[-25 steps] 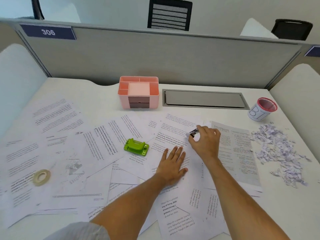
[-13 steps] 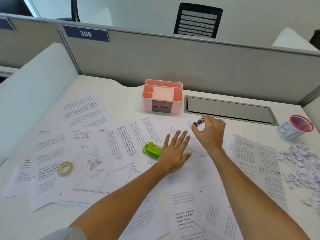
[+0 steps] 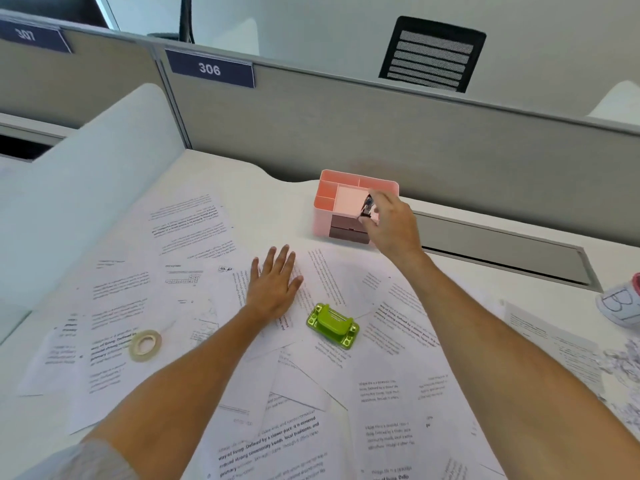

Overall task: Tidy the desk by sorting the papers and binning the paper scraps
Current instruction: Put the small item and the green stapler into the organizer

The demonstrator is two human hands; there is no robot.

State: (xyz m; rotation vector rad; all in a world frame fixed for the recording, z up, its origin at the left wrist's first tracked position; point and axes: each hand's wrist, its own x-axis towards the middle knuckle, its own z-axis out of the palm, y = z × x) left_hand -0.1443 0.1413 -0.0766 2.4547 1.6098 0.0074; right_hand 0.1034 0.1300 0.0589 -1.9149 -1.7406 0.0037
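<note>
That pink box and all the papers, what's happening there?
A person is tidying a messy desk. Their right hand pinches a small clip and holds it over the pink box, probably to drop it in. Their left hand rests flat on the papers spread over the desk. A green stapler and a tape roll lie on the papers. Paper scraps sit in a pile at the right edge, next to a cup.

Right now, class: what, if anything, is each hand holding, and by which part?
The right hand pinches a small dark clip at its lower end; which part is unclear. The left hand holds nothing.
</note>
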